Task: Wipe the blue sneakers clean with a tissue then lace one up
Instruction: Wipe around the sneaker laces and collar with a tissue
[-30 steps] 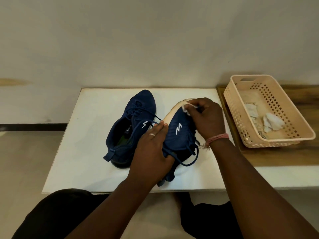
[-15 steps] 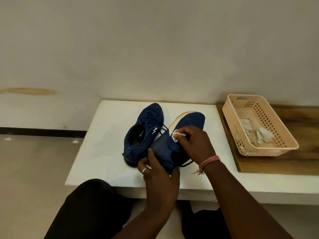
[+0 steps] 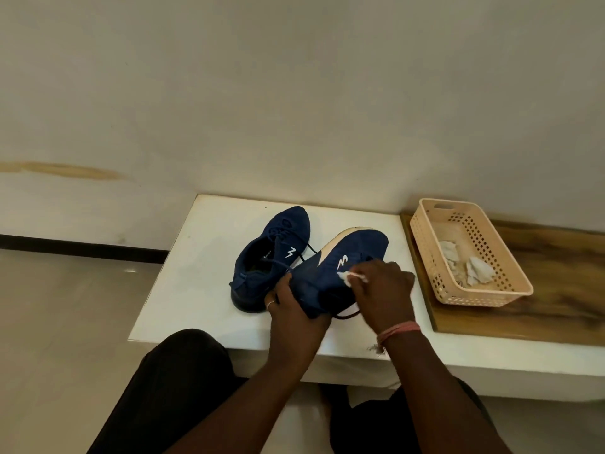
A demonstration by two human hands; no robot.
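Both hands work on one navy blue sneaker at the near edge of a white table (image 3: pixel 203 290). The left hand (image 3: pixel 296 314) grips the tilted sneaker (image 3: pixel 340 273) at its heel end, fingers curled around it, so its side with the white logo faces up and its pale sole edge shows. The right hand (image 3: pixel 383 290) pinches a small crumpled white tissue (image 3: pixel 350 276) against the sneaker's side, just below the logo; its wrist carries a pink thread band, and the forearm reaches in from the lower right. A second sneaker (image 3: pixel 271 253) rests flat on the table just beside the held one, its laces loose.

Judging by this, wiping is under way on one sneaker, and lacing has not begun. Whether the second sneaker is already clean cannot be told. To the right, a beige plastic basket (image 3: pixel 510 283) on a wooden board (image 3: pixel 556 309) holds several crumpled used tissues (image 3: pixel 478 270).
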